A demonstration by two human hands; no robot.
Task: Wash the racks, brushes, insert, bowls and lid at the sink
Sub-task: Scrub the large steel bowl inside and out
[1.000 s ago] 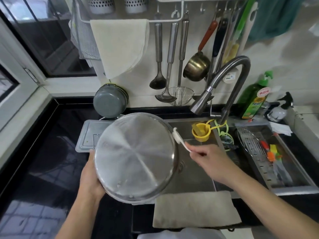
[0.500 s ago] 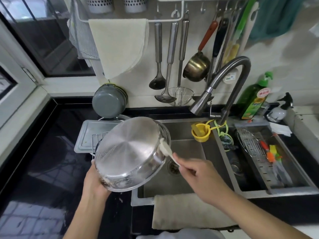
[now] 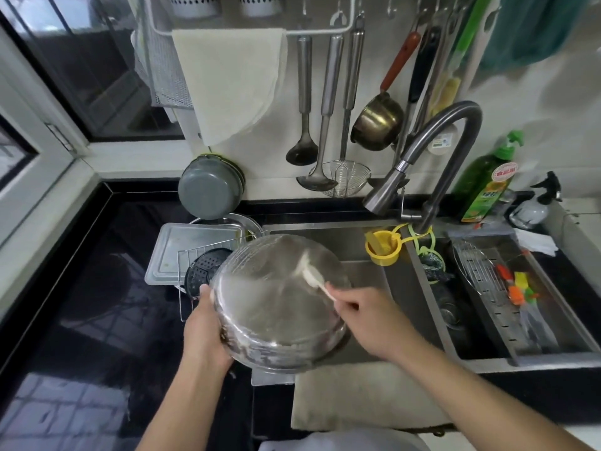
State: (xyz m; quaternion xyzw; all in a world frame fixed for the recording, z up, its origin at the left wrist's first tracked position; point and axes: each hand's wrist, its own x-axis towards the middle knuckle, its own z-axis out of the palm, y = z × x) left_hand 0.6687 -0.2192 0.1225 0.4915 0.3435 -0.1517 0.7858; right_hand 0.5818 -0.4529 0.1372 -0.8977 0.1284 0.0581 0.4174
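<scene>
My left hand [image 3: 203, 330] grips the left rim of a large steel bowl [image 3: 270, 314], which is turned bottom-up and tilted over the sink's left edge. My right hand [image 3: 364, 315] pinches the handle of a small white brush [image 3: 310, 271] whose head lies on the bowl's underside. Left of the bowl, a wire rack [image 3: 195, 255] and a black perforated insert [image 3: 201, 271] rest on a clear lid [image 3: 177, 249]. A grey bowl [image 3: 208, 193] leans against the wall. Coloured brushes [image 3: 515, 288] and another wire rack [image 3: 474, 265] lie in the drainer tray.
The tap [image 3: 422, 157] arches over the steel sink [image 3: 364, 278]. A yellow cup [image 3: 382, 249] hangs at the divider. Ladles and a brass pot [image 3: 377, 122] hang on the wall. A green soap bottle [image 3: 487, 183] stands at the back right. A grey cloth [image 3: 357, 398] covers the sink's front edge.
The bowl has dropped lower and tilted flatter over the sink. The brush has moved from the bowl's right side onto its underside.
</scene>
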